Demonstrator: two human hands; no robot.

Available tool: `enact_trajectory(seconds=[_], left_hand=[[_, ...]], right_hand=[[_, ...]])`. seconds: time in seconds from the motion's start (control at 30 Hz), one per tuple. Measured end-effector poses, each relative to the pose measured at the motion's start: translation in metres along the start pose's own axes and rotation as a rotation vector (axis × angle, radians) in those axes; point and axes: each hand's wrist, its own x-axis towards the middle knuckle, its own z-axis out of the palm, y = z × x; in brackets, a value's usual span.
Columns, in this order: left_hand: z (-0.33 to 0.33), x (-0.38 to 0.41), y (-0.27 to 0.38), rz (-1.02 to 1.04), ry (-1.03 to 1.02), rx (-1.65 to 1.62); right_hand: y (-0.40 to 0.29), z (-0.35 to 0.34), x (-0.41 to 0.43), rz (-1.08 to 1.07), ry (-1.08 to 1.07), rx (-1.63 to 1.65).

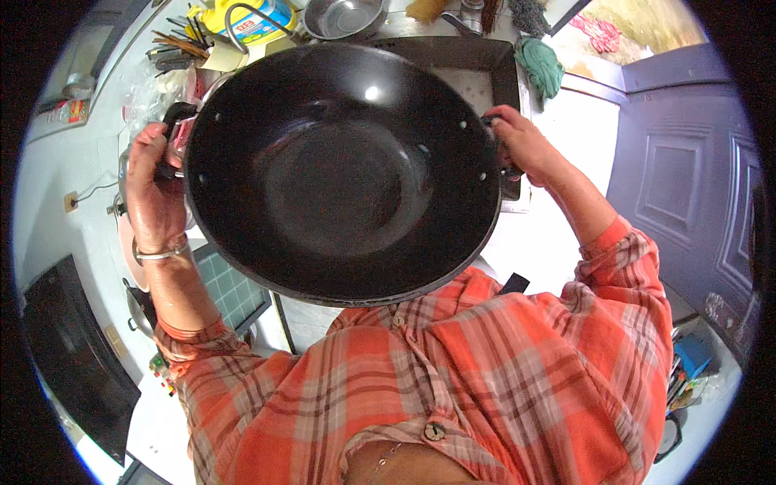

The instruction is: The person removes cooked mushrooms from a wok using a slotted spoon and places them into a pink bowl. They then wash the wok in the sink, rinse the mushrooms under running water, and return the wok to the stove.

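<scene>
A large black two-handled wok (339,182) is held up in front of my chest, its inside facing me. Nothing lies in it, and a bright reflection shows near its upper rim. My left hand (154,176) grips the black side handle on the left. On the opposite side, my right hand (524,145) is closed around the other handle. Behind the wok is a sink (506,70), mostly hidden by it. The bent metal faucet (233,24) rises past the wok's upper left rim.
Beyond the wok are a yellow detergent jug (245,21), a metal basin (344,18) and chopsticks (179,48). A green cloth (539,66) hangs at the sink's right edge. On the right stands a panelled door (673,176). A black range hood (79,357) is at far left.
</scene>
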Motion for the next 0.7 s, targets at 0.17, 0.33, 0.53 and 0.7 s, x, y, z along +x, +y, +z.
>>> enact_trajectory(seconds=[0.17, 0.33, 0.53, 0.7], left_hand=[[0.008, -0.024, -0.039, 0.098, 0.217, -0.023], [-0.007, -0.043, -0.071, 0.068, 0.228, 0.016], [-0.015, -0.062, -0.097, 0.053, 0.349, 0.022], [-0.022, -0.081, -0.107, 0.048, 0.411, 0.063]], right_hand=[[-0.039, -0.010, -0.014, -0.208, 0.231, -0.209], [-0.051, -0.010, -0.019, -0.312, 0.366, -0.276], [-0.061, -0.008, -0.027, -0.449, 0.394, -0.190], [-0.072, 0.000, -0.036, -0.482, 0.355, -0.117]])
